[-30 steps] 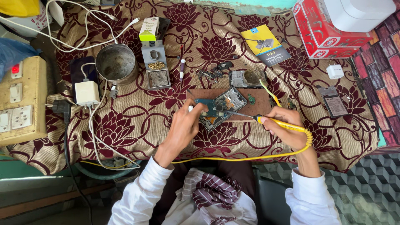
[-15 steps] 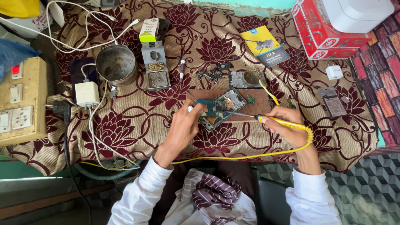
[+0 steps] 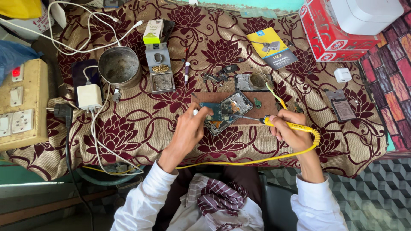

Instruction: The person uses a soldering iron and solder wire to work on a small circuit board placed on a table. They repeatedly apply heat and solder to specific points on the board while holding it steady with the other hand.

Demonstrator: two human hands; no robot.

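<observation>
An opened phone with its circuit board exposed lies on a brown mat in the middle of the flowered cloth. My left hand rests against the phone's left side and pinches a small white-tipped tool. My right hand grips a yellow soldering iron, whose metal tip touches the board from the right. Its yellow cord loops back toward my lap.
A metal cup, a soldering stand with tip cleaner, a white charger with cables, a switchboard at left, loose phone parts, a flux tin, a booklet, red boxes, a phone battery.
None of the objects has shifted. Both hands stay at the phone, with the iron's tip still at the board.
</observation>
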